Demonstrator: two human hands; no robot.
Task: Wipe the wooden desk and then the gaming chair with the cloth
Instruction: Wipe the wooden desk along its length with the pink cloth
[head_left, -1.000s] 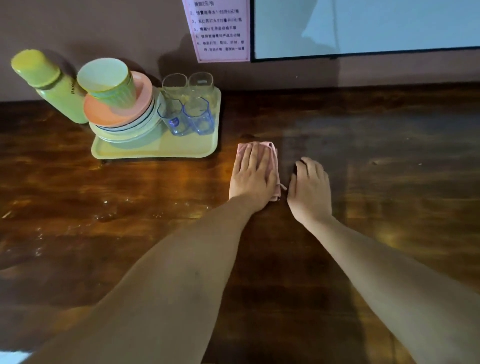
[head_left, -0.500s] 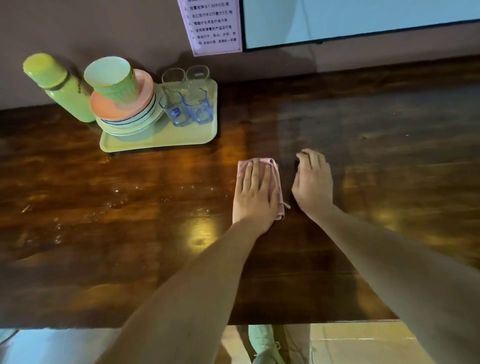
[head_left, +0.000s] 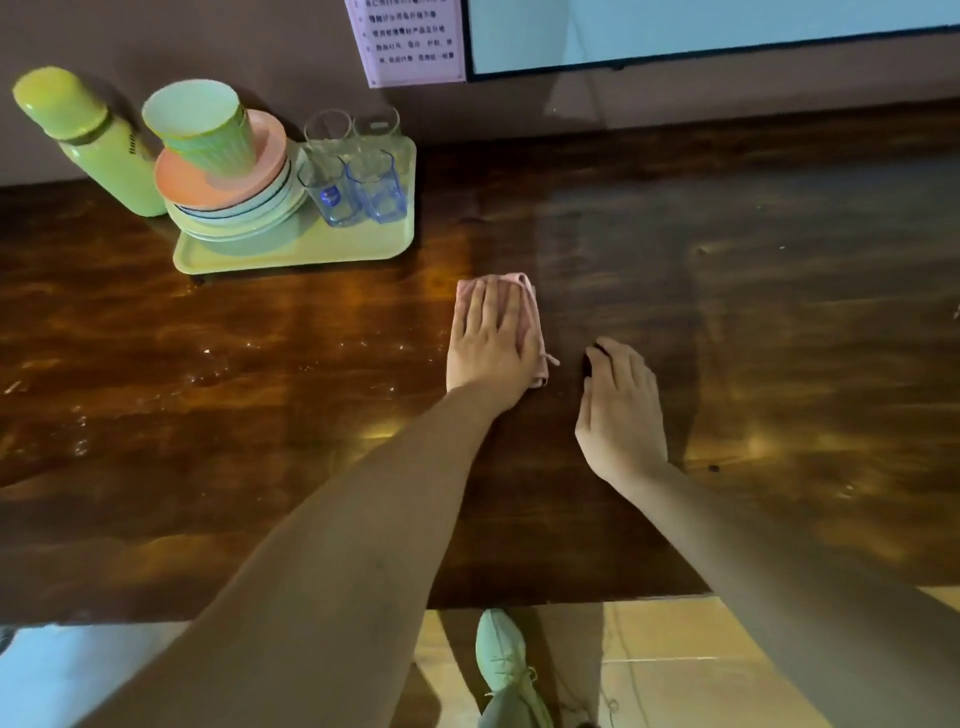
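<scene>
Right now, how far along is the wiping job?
Early on. Nothing looks finished: pale specks dot the wooden desk left of the pink cloth. In hand: the left hand presses the cloth flat on the desk, right hand resting beside it. Left: the rest of the desk, then the gaming chair, not in view.

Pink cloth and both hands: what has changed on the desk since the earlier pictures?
The left hand, flat on the pink cloth, drew it back over the wooden desk, away from the yellow tray. The right hand slid back too, now nearer the person than the left. Nothing was gripped or released. The tray and green bottle stayed put.
</scene>
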